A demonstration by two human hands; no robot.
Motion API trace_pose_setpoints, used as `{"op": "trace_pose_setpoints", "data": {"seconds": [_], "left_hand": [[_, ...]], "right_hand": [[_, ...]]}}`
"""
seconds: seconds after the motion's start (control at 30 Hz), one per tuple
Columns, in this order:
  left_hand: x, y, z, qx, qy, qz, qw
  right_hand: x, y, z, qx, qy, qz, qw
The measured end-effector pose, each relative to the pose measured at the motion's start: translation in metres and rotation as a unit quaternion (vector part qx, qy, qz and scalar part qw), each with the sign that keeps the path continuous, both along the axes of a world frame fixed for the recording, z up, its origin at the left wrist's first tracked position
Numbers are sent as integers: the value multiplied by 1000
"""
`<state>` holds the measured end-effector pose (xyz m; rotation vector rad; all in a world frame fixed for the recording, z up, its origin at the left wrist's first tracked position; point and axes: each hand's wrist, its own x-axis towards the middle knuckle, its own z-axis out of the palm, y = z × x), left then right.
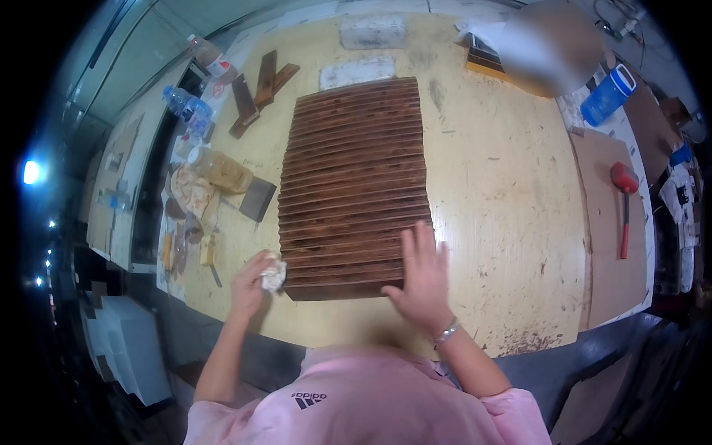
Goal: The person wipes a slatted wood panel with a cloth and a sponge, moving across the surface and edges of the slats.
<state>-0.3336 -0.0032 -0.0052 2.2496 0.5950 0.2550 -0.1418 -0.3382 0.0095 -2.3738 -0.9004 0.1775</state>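
Dark-brown wooden slats (356,185) lay side by side on the plywood tabletop (512,208), between both hands; right hand (425,282) sat fingers spread on the slats' near right corner, likely steadying them. Left hand (248,288) had fingers closed on a crumpled white wad (274,274) just off their near left corner. Widest margin: right of slats; amber-liquid bottle (222,171) limited the left.

A blurred patch (552,48) occupies the upper right; the right hand (425,282) conceals one corner of the ridged board (352,185); the lower edge crops the pink shirt (363,404).
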Motion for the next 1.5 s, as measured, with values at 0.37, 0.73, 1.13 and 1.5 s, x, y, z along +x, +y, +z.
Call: {"op": "trace_pose_setpoints", "data": {"seconds": [0.37,0.73,1.13,1.5], "left_hand": [[167,-197,1,82,-115,-309,940],[189,-108,79,-167,-113,-141,969],[246,-159,-17,-1,-136,-240,961],[158,0,26,61,-134,96,984]], "right_hand": [[13,-32,-64,163,222,-76,958],[14,-32,-61,140,146,-105,974],[18,-37,-60,143,147,-77,976],[6,-36,-89,29,19,-39,999]]}}
